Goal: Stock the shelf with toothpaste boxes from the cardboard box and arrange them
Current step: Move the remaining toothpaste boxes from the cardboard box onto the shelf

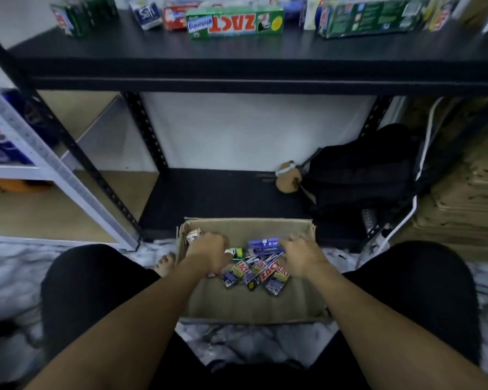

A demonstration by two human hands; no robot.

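I'm at the picking step: both hands are down in the cardboard box at 6 o'clock, and nothing is on its way up yet. The left hand is curled round a small green box, whose end pokes out at its 3 o'clock. The right hand lies over a purple box. Its fingers are hidden, so I cannot tell whether it grasps anything. More toothpaste boxes lie loose and crossed between the two wrists. The shelf at 12 o'clock already carries a long green carton and others. Next, I judge, comes a firm hold, a lift clear of the box wall, then a reach up to a bare stretch of shelf.
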